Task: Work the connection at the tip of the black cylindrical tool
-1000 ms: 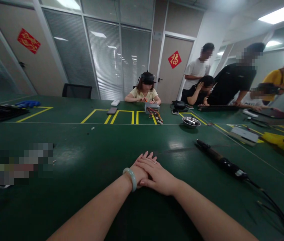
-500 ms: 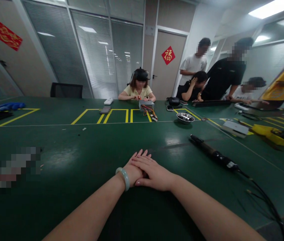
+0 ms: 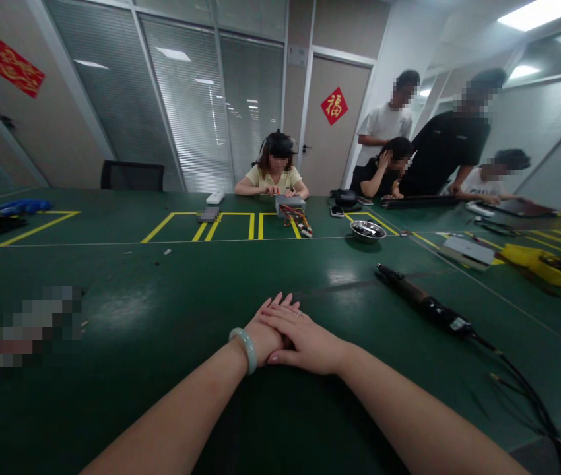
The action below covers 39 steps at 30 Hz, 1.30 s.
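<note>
My left hand (image 3: 263, 335) lies on the green tabletop (image 3: 171, 303), its fingers stretched forward, with a pale green bangle (image 3: 246, 349) around the wrist. Across its back rests my right hand (image 3: 310, 340), fingers extended and a thin ring on one of them. The right palm covers part of the left hand, and no object shows in either. To the right of my hands lies a black electric screwdriver (image 3: 439, 313), its cable running down toward the table's right edge.
A shallow metal bowl (image 3: 367, 231) stands farther back. Opposite me sits a person (image 3: 275, 171) with hands by a grey box (image 3: 290, 206) trailing coloured wires. A white box (image 3: 467, 252) and yellow item (image 3: 548, 267) lie right. Something pixelated (image 3: 23, 336) lies left.
My hands keep the same pose, one on the other. At the far right, the person in the yellow top has moved mostly out of view. The view has shifted very slightly.
</note>
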{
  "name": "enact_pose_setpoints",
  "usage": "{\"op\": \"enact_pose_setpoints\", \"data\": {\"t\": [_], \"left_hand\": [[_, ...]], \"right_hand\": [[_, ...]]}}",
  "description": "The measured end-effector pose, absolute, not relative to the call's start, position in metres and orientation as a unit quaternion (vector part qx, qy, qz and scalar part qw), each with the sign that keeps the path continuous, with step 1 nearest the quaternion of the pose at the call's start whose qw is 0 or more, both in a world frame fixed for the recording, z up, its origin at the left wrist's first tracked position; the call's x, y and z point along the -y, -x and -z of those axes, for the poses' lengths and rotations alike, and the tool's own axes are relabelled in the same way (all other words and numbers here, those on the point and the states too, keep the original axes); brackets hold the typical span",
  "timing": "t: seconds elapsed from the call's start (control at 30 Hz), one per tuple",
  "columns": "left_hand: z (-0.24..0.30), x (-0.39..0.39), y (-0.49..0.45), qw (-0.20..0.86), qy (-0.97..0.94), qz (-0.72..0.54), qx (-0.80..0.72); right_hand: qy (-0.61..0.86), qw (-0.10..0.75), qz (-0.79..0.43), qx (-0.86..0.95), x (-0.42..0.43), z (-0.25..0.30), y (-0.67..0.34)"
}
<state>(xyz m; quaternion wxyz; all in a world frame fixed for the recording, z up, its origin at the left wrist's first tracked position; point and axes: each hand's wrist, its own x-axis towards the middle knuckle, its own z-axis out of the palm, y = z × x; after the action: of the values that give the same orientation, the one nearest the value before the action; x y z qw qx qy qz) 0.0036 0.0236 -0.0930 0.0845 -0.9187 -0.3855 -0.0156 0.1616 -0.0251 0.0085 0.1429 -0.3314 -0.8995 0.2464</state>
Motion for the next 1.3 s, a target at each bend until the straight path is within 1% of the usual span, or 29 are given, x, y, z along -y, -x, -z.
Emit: {"op": "enact_pose_setpoints", "data": {"t": [0.43, 0.9, 1.3], "left_hand": [[0.085, -0.023, -0.003, 0.038, 0.923, -0.002, 0.384], [0.085, -0.025, -0.008, 0.033, 0.914, -0.017, 0.405], [0.053, -0.012, 0.001, 0.006, 0.928, -0.023, 0.373]], "right_hand": [[0.328, 0.145, -0.241, 0.902, 0.026, -0.009, -0.162], [0.337, 0.139, -0.248, 0.898, 0.025, -0.009, -0.161], [0.341, 0.133, -0.259, 0.894, 0.026, -0.012, -0.161]]}}
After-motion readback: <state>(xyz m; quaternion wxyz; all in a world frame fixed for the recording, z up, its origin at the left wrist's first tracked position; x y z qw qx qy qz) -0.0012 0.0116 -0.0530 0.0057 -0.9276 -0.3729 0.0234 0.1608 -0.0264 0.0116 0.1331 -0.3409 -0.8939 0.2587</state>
